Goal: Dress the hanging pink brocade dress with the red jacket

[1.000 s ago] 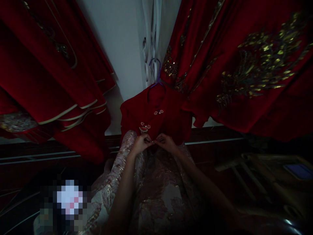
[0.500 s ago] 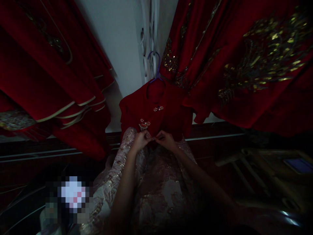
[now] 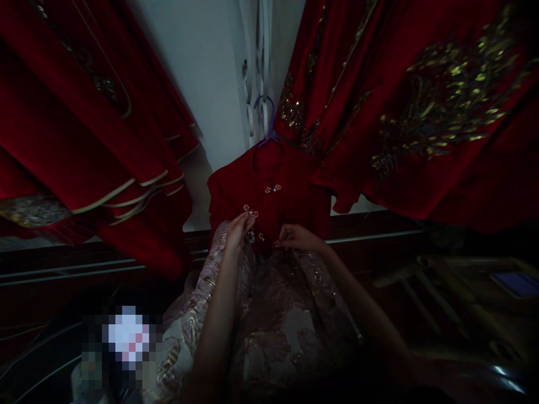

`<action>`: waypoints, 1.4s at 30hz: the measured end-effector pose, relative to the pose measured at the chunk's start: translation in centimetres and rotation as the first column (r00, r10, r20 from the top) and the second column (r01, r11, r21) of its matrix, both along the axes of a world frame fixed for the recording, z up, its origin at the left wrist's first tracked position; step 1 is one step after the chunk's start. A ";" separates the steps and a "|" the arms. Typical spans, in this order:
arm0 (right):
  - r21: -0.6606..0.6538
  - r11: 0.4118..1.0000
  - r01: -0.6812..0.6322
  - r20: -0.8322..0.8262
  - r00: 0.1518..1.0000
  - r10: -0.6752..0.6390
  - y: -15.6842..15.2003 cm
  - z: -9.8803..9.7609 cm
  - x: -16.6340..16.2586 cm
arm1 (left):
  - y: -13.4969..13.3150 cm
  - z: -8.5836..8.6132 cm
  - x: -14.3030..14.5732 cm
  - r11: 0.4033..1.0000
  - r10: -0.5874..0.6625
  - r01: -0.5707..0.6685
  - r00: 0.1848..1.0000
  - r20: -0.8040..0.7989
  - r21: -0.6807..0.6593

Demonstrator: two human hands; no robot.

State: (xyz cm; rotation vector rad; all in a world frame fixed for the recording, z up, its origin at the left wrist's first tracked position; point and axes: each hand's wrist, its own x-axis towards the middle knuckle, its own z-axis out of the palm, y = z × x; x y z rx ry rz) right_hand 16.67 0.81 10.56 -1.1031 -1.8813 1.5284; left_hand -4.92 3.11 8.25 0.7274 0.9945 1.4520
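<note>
A red jacket hangs in front of me on a purple hanger. A beaded clasp sits below its neckline. Lower on the left side is a beaded ornament with pale dangling parts; the fingers of my left hand are closed on it. A small beaded piece shows beside them, low on the front. To the right, my right hand is pinched at the jacket's lower front edge, with a tiny shiny bit at the fingertips. Dim light hides what it holds.
Red garments with pale trim hang at left. A red garment with gold sequins hangs at right. Pale shiny fabric lies beneath my arms. A phone-like device rests on a wooden stool at right.
My hands were together at the jacket's lower front and are now apart. The left moved up and left onto the beaded ornament; the right shifted slightly right.
</note>
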 end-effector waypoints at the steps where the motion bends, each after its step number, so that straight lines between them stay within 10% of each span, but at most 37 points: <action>1: -0.006 1.000 -0.008 -0.003 1.000 0.008 0.0 0.3 0.2 | 0.2 0.1 0.1 1.000 0.008 -0.008 0.999 0.044 -0.004; 23: 0.010 1.000 0.002 -0.029 1.000 -0.002 0.0 0.0 0.2 | 0.7 -0.3 1.5 0.981 0.192 -0.191 0.980 -0.054 0.014; 29: -0.005 0.999 -0.051 0.007 0.999 0.051 0.3 0.0 1.3 | -0.1 1.8 1.7 0.994 -0.112 0.113 0.961 -0.252 -0.010; 32: -0.052 0.986 -0.159 0.064 0.985 0.163 0.5 0.1 2.4 | 0.3 4.8 2.7 0.975 -0.021 0.147 0.803 -0.595 0.165; 35: -0.053 0.976 -0.212 0.106 0.970 0.217 0.7 0.3 3.3 | 1.0 8.2 4.2 0.916 0.204 0.233 0.430 -0.880 0.327; 38: -0.019 0.977 -0.212 0.123 0.969 0.213 0.9 0.5 4.0 | 1.4 10.7 5.4 0.916 0.295 0.276 0.030 -0.955 0.291; 42: 0.011 0.971 -0.239 0.123 0.964 0.235 1.0 0.6 4.6 | 1.9 12.4 5.5 0.915 0.337 0.307 -0.222 -0.915 0.262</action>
